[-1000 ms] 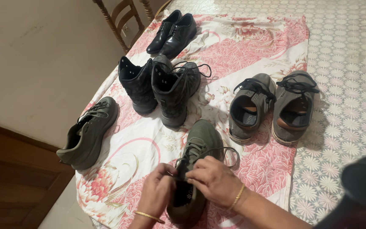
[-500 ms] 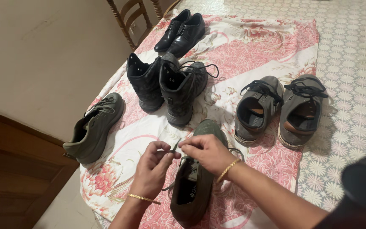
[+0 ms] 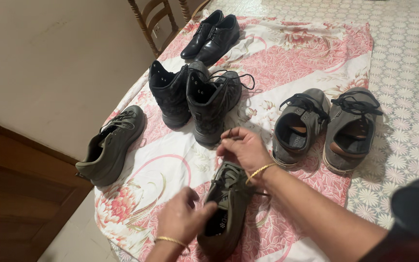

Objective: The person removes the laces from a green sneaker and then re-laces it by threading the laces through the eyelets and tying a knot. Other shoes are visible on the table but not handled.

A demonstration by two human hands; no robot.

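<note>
An olive-green sneaker (image 3: 226,213) lies near the table's front edge on a pink floral cloth (image 3: 287,53). My left hand (image 3: 184,221) grips the sneaker's collar by the heel opening. My right hand (image 3: 242,148) is raised over the toe end, fingers pinched on a dark shoelace pulled away from the shoe. Both wrists wear gold bangles. The sneaker's toe is hidden under my right hand.
The matching olive sneaker (image 3: 111,145) sits at the left cloth edge. A pair of black boots (image 3: 195,99) stands in the middle, black dress shoes (image 3: 212,38) at the far end, grey lace-up shoes (image 3: 326,128) to the right. A wooden chair (image 3: 153,19) stands beyond.
My right hand has pulled the lace up and away toward the boots. My left hand dropped from the lace to the sneaker's heel opening. The view shifted slightly.
</note>
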